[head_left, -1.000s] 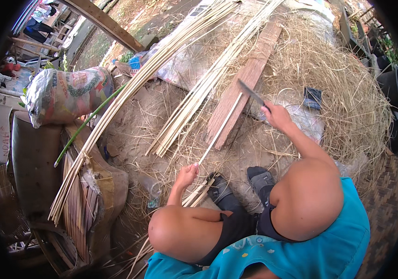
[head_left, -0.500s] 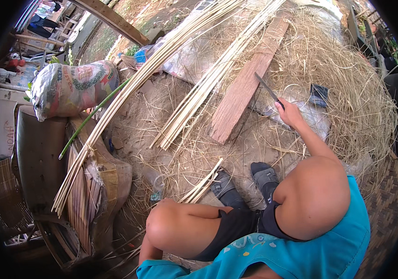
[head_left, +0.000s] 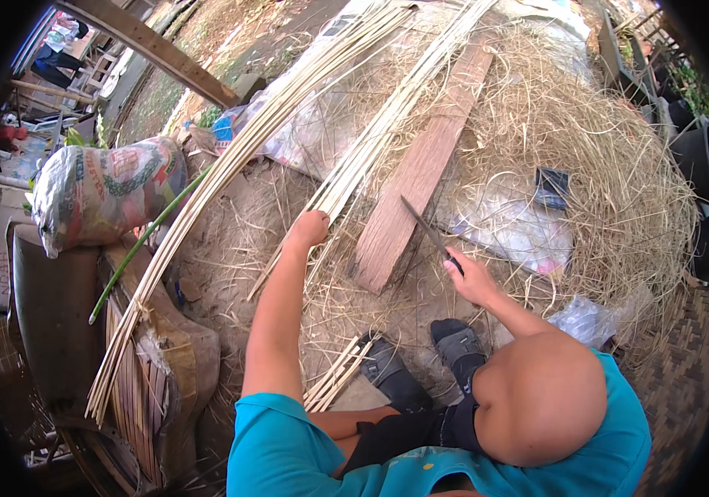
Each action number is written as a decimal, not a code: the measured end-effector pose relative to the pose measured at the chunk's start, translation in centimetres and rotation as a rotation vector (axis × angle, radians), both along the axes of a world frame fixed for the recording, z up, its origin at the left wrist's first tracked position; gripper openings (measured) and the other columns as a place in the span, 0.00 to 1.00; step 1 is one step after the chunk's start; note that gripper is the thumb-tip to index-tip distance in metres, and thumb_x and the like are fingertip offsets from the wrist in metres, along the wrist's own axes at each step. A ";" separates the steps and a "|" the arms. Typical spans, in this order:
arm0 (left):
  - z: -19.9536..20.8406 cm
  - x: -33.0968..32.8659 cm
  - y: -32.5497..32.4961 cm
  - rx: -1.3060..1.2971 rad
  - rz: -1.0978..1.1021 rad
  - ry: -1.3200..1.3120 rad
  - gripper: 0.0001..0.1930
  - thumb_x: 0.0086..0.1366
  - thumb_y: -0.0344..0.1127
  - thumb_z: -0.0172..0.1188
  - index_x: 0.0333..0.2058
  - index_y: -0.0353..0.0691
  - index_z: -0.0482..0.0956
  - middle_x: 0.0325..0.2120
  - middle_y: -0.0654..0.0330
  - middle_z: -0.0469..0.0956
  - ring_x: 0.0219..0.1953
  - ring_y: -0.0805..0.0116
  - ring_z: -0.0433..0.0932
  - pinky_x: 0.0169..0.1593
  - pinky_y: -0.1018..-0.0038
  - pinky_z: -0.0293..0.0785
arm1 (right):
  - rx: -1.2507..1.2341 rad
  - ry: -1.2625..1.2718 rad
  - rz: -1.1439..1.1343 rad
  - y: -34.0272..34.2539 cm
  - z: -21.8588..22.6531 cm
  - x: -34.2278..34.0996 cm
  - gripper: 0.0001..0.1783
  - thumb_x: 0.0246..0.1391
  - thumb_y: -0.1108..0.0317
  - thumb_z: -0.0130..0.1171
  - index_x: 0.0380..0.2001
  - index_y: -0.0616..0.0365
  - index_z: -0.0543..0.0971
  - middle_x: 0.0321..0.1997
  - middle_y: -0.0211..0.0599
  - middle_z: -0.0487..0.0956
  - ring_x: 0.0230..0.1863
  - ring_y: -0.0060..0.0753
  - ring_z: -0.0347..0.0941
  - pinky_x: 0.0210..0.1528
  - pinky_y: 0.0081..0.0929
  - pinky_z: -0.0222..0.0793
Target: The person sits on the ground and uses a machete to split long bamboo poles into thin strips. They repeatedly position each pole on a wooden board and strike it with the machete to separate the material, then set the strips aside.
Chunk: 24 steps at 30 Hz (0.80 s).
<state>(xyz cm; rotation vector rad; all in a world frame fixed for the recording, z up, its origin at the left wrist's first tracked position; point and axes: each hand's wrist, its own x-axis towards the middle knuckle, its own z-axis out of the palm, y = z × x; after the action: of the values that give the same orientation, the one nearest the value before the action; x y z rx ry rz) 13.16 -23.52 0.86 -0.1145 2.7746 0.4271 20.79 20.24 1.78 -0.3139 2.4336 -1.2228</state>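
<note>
My left hand [head_left: 311, 228] is closed at the lower part of a bundle of pale bamboo strips [head_left: 371, 151] lying on the ground; its fingers are partly hidden from above. In my right hand [head_left: 472, 277] is a knife [head_left: 425, 225], gripped by its dark handle. The long narrow blade points up and to the left, its tip over the edge of a brown wooden plank [head_left: 412, 178]. That plank lies at a slant between the strips and a heap of shavings.
Thin curled shavings [head_left: 611, 141] pile up at the right. A longer strip bundle [head_left: 230, 163] and a green stick [head_left: 143, 248] lean across a worn wooden seat [head_left: 193, 356] at the left, near a stuffed sack [head_left: 110, 190]. Short strips [head_left: 339, 377] lie beside my feet.
My left arm has come up from beside my knee and reached forward to the pale strips. My right hand has drawn the knife back toward me and left, near the plank's lower part.
</note>
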 end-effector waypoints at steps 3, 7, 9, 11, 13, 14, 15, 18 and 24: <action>-6.3 -2.9 5.6 0.108 0.232 0.113 0.17 0.70 0.45 0.54 0.45 0.40 0.84 0.44 0.40 0.82 0.48 0.39 0.80 0.54 0.52 0.75 | -0.011 -0.008 0.001 1.2 -0.7 0.0 0.28 0.68 0.49 0.53 0.65 0.50 0.71 0.56 0.56 0.80 0.55 0.62 0.78 0.57 0.47 0.74; -5.7 -4.8 3.8 0.040 0.317 0.015 0.17 0.70 0.45 0.54 0.44 0.39 0.82 0.45 0.39 0.82 0.49 0.35 0.79 0.55 0.49 0.75 | 0.002 0.039 0.030 1.8 -1.1 -0.4 0.28 0.68 0.48 0.53 0.65 0.50 0.70 0.54 0.56 0.81 0.53 0.64 0.78 0.56 0.49 0.74; -2.0 -4.9 -0.3 -0.059 0.351 0.068 0.17 0.69 0.46 0.55 0.45 0.39 0.81 0.44 0.38 0.82 0.48 0.34 0.80 0.53 0.49 0.75 | -0.016 0.045 0.067 1.0 -1.7 -0.5 0.29 0.68 0.48 0.53 0.65 0.50 0.70 0.52 0.55 0.82 0.51 0.64 0.79 0.55 0.50 0.74; 4.4 -6.5 -1.4 -0.074 0.263 0.169 0.19 0.69 0.50 0.57 0.45 0.39 0.79 0.39 0.39 0.83 0.43 0.36 0.80 0.48 0.49 0.75 | 0.003 -0.001 0.028 1.8 -2.2 -0.4 0.31 0.67 0.47 0.54 0.66 0.50 0.69 0.50 0.55 0.82 0.50 0.64 0.79 0.54 0.50 0.74; 11.6 -7.3 0.7 -0.026 0.218 0.381 0.21 0.69 0.53 0.60 0.44 0.39 0.78 0.29 0.45 0.81 0.32 0.45 0.79 0.39 0.54 0.73 | 0.034 -0.068 -0.012 3.0 -1.9 0.1 0.32 0.65 0.47 0.56 0.66 0.51 0.68 0.48 0.55 0.82 0.49 0.64 0.79 0.52 0.50 0.74; 15.5 -7.3 2.3 0.002 0.247 0.520 0.21 0.69 0.54 0.62 0.42 0.39 0.78 0.23 0.49 0.78 0.27 0.52 0.78 0.35 0.58 0.71 | 0.047 -0.099 -0.019 3.2 -0.3 -0.2 0.32 0.65 0.47 0.57 0.65 0.52 0.69 0.47 0.54 0.82 0.48 0.64 0.79 0.52 0.50 0.74; 17.9 -7.1 2.4 0.053 0.281 0.558 0.20 0.69 0.53 0.62 0.42 0.39 0.79 0.21 0.52 0.76 0.24 0.56 0.75 0.33 0.60 0.70 | 0.052 -0.126 -0.005 2.8 1.0 -0.4 0.32 0.64 0.47 0.58 0.64 0.52 0.69 0.46 0.54 0.82 0.47 0.64 0.79 0.51 0.50 0.74; 20.6 -6.6 1.5 0.175 0.339 0.630 0.18 0.70 0.51 0.62 0.42 0.40 0.82 0.16 0.59 0.72 0.20 0.69 0.70 0.28 0.68 0.67 | 0.067 -0.266 0.058 0.9 2.2 -0.3 0.29 0.60 0.50 0.62 0.58 0.55 0.71 0.45 0.54 0.82 0.47 0.63 0.79 0.50 0.50 0.75; 11.4 -10.6 12.5 0.590 0.357 0.006 0.20 0.74 0.51 0.57 0.43 0.38 0.85 0.18 0.65 0.76 0.17 0.77 0.67 0.23 0.74 0.64 | -0.070 0.004 0.680 -2.1 4.7 2.4 0.26 0.59 0.57 0.62 0.56 0.57 0.72 0.45 0.54 0.81 0.45 0.63 0.79 0.48 0.51 0.74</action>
<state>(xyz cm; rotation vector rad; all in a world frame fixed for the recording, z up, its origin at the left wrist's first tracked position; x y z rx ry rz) 2.57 -10.98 12.27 -0.4631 2.5070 1.3070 23.21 18.16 6.49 -1.0564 2.0106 -0.9831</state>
